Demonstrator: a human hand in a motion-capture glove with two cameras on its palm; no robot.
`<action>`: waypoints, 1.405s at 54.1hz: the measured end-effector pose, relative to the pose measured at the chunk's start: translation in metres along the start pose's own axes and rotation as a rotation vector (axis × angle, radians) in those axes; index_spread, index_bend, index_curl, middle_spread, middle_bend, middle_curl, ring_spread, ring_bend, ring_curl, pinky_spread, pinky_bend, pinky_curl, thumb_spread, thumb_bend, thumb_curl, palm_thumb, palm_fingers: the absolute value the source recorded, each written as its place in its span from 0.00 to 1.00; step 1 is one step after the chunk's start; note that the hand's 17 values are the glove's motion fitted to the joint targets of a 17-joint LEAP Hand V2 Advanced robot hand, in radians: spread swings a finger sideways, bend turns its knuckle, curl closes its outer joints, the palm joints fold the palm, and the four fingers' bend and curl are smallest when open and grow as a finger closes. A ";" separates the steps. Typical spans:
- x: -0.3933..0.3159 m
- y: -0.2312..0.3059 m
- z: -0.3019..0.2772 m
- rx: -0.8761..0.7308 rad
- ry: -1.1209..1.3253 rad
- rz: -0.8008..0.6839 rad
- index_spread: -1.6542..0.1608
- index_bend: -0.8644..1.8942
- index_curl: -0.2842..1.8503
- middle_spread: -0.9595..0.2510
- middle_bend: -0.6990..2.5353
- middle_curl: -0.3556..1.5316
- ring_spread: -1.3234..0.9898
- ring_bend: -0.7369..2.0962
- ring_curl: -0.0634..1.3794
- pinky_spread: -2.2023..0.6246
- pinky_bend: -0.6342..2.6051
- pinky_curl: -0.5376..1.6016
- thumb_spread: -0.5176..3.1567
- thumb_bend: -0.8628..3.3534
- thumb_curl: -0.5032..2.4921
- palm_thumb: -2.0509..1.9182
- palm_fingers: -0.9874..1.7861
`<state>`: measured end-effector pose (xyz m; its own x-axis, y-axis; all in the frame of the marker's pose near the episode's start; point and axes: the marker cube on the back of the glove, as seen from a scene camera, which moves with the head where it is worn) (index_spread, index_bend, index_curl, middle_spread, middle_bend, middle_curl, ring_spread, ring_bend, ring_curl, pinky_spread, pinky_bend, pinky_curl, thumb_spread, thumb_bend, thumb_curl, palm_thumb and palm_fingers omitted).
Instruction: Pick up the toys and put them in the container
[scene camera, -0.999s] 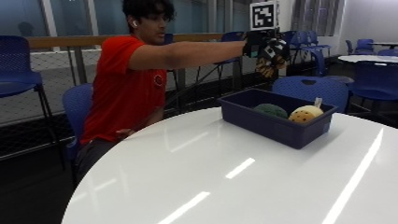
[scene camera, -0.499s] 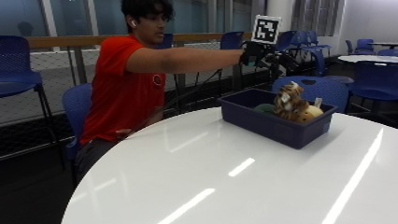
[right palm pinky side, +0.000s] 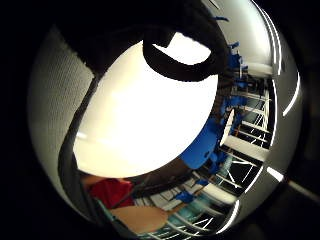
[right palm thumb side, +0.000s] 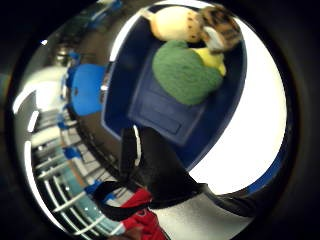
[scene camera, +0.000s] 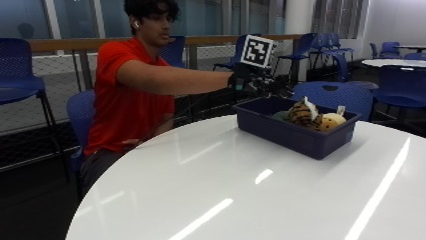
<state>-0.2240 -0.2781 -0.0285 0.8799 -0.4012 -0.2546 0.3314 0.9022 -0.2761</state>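
Three toys (scene camera: 307, 116) lie in blue container (scene camera: 293, 134) on worktop (scene camera: 219, 190); gloved right hand (scene camera: 256, 82) hovers just left, grip unclear.

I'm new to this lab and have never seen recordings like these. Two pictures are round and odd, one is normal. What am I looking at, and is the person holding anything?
No machine here: a person sits at a white table and works with a gloved right hand. The normal picture comes from a camera beside the table. The two round ones come from small wide-angle cameras on that hand's palm, one at the thumb side, one at the little finger side, so they look out at whatever is below the hand.

On the table stands a blue container. Inside lie soft toys: a striped one, a green one and a pale yellowish one. The hand is above the container's far edge and seems to hold nothing; its fingers are hard to make out.
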 end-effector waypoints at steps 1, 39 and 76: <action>0.005 0.004 0.005 0.005 0.001 -0.009 0.74 0.35 0.26 0.75 0.26 0.43 0.55 0.39 0.33 0.81 0.54 0.42 0.43 0.18 0.28 0.49 0.27; 0.117 0.131 0.116 -0.048 -0.184 0.312 0.76 0.35 0.21 0.78 0.26 0.35 0.57 0.34 0.31 0.82 0.51 0.40 0.43 0.19 0.23 0.49 0.28; 0.166 0.191 0.108 -0.016 -0.263 0.371 0.75 0.35 0.21 0.78 0.26 0.33 0.57 0.33 0.31 0.82 0.49 0.40 0.43 0.19 0.23 0.49 0.30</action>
<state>0.0222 -0.1555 -0.0237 0.9954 0.0045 -0.0957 -0.0261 0.9739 -0.2254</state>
